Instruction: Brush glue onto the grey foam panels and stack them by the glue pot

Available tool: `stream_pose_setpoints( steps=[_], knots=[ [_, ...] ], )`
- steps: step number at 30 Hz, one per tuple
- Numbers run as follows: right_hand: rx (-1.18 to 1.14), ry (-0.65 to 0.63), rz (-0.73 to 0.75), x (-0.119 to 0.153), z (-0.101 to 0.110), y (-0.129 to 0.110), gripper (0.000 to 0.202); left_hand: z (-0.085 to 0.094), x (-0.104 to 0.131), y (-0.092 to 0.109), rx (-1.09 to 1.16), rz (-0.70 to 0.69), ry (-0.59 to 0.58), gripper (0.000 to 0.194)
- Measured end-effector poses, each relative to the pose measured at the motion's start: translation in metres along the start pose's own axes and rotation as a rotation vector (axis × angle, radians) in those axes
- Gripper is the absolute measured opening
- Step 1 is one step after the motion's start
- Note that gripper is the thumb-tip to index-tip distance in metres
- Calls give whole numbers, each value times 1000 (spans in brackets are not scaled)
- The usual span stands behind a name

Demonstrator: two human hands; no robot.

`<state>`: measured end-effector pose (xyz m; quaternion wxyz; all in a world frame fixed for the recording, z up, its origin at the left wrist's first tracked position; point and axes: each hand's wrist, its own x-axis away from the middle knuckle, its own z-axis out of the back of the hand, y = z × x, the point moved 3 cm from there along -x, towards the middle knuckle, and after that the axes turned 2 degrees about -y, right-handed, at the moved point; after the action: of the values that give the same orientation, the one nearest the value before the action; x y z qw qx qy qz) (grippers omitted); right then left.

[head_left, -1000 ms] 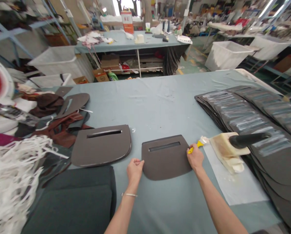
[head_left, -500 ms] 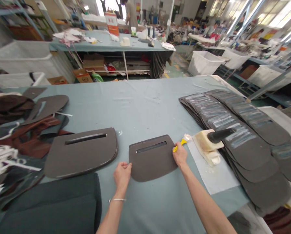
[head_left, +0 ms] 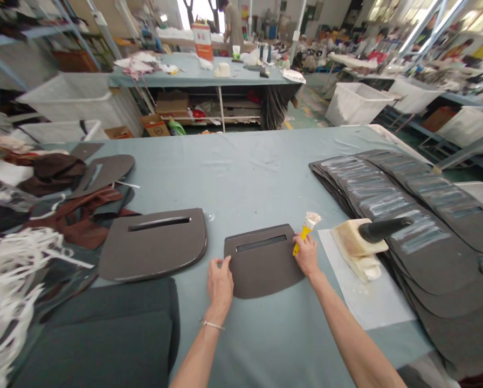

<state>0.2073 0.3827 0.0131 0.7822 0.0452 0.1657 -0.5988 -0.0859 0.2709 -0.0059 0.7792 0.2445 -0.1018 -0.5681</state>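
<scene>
A dark grey-brown panel with a long slot (head_left: 261,272) lies flat on the blue-green table between my hands. At its left edge is my left hand (head_left: 220,283), thumb and fingers bent close to the rim; whether they pinch it is hidden. My right hand (head_left: 306,254) is closed around a yellow-handled brush (head_left: 303,240), bristles pointing up and away, and rests by the panel's right edge. A thicker stack of similar slotted panels (head_left: 152,250) sits to the left. On a white sheet (head_left: 346,291) at the right stands a cream container (head_left: 357,242) with a black cylinder.
Overlapping slotted panels with whitish streaks (head_left: 419,253) cover the table's right side. Dark folded fabric (head_left: 104,334) lies front left, beside white strips (head_left: 11,291) and brown scraps (head_left: 85,215). Behind the table (head_left: 225,161) are another table, white bins and a person.
The view has turned slightly left, shifting everything rightward. My left hand has risen a little along the panel's left edge. The brush in my right hand now points more upright.
</scene>
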Motion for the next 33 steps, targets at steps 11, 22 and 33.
stream_pose_setpoints(
  steps=[11, 22, 33],
  knots=[
    [-237, -3, 173, 7, -7, 2, 35, 44, 18, -14, 90, 36, -35, 37],
    [-633, -5, 219, 54, 16, -132, 4, 129, 145, -126, 210, 442, -31, 23],
    [-885, -183, 30, 84, 53, -198, 8, 87, 78, -11, 687, 276, -79, 43]
  ],
)
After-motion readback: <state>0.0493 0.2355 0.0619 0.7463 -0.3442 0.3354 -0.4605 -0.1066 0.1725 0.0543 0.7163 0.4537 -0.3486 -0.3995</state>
